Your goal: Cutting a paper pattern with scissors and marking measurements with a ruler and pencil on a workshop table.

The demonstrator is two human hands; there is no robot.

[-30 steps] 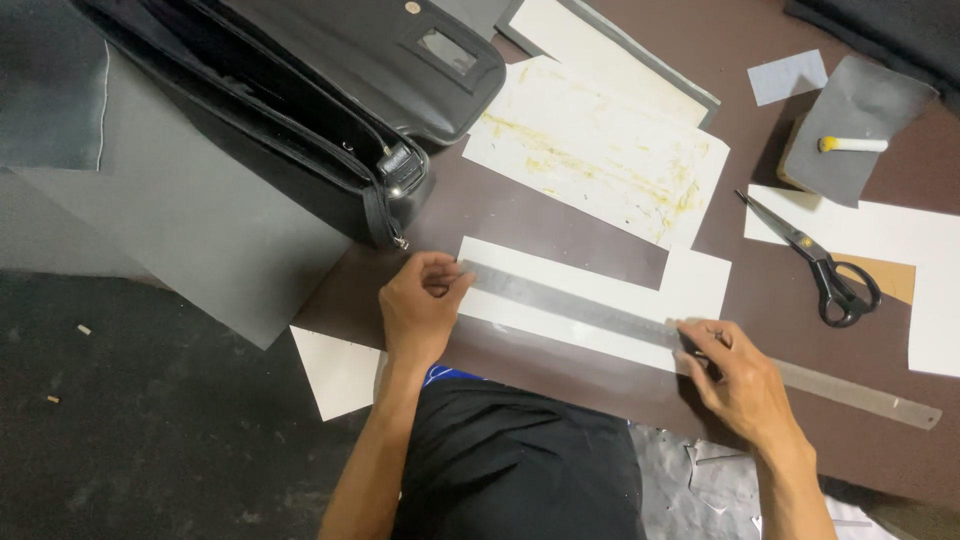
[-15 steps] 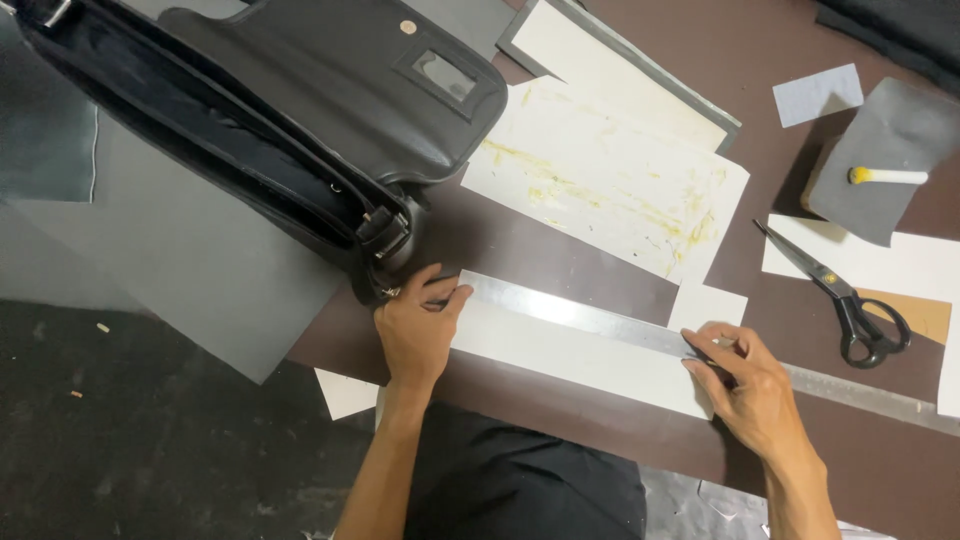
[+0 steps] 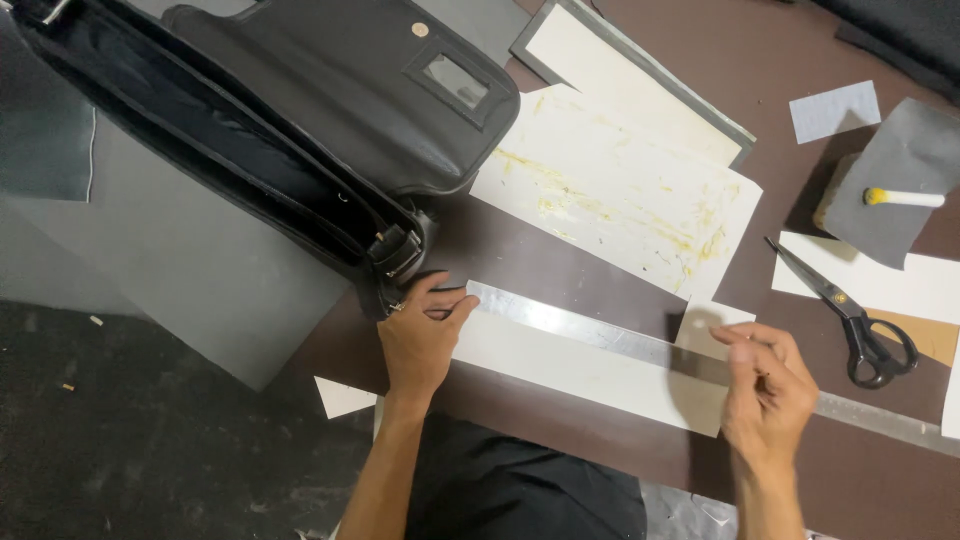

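Since the earlier frame our right hand (image 3: 768,395) has lifted off the long flat metal ruler (image 3: 640,345) and now hovers over it, fingers curled loosely together, thumb near the fingertips, pinching nothing we can make out. Our left hand (image 3: 420,335) stays pressed flat on the ruler's left end, fingers together, thumb tucked toward the buckle of the black leather satchel bag (image 3: 300,130). The bag has also slid closer to that hand; its strap corner nearly touches the knuckles. The ruler lies diagonally across the dark brown tabletop (image 3: 560,265), running from the left hand down to the right edge of view, on top of a long white paper strip (image 3: 590,375) whose upper edge it follows. Above it sits a large white sheet with yellow glue stains (image 3: 620,200), overlapping a grey-edged white board (image 3: 630,90). Black-handled scissors (image 3: 850,320) lie shut to the right of the right hand, well apart from it, partly on another white sheet (image 3: 900,285). Further up right, a grey cloth-covered block (image 3: 900,190) carries a white stick with a yellow tip (image 3: 905,198); a small pale blue card (image 3: 835,110) is beside it. A grey sheet (image 3: 190,280) hangs under the bag off the table's left side. A small white scrap (image 3: 345,397) pokes out below the left wrist.
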